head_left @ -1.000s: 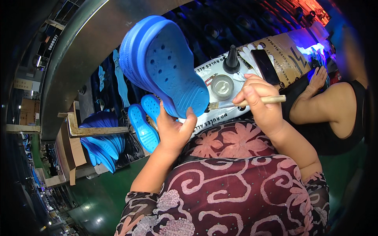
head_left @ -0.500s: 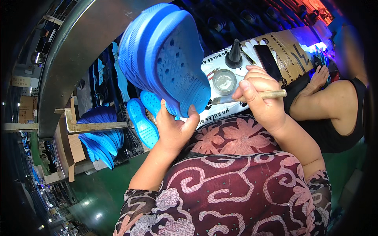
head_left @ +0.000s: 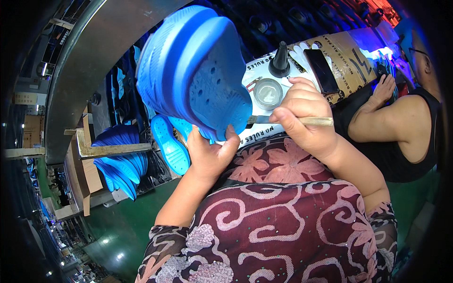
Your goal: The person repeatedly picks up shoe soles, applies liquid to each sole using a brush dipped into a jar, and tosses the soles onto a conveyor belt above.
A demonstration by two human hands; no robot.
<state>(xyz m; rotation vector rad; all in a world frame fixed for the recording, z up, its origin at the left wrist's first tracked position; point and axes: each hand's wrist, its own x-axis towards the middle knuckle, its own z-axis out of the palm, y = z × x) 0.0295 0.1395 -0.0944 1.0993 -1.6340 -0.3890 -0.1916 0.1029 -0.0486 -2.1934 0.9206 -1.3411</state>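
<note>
Blue, rubbery-looking soles are standing nested in a stack (head_left: 186,66) at the upper middle of the frame, and the left hand (head_left: 211,154) is holding them from below. Its grip is clamping the stack's lower end, the thumb pressing on the front sole's face while the other fingers are disappearing behind. The bulk of the stack is rising above that grip and leaning toward the upper left.

Right of the stack, the right hand (head_left: 309,115) is keeping its grip closed around the pale handle of a brush (head_left: 322,121). The bristle end is pointing left at the front sole's lower edge; whether they are touching, I cannot tell.

The front sole is showing a smooth rim, a row of round holes and fine ridges near its lower end. Behind it, the other rims are fanning out in layers, shading from bright to deeper blue, the outermost showing a textured side.

On the white-covered tabletop (head_left: 257,134), a round clear container (head_left: 268,94) is sitting just above the brush. A loose blue sole (head_left: 170,145) is lying left of the left hand.
</note>
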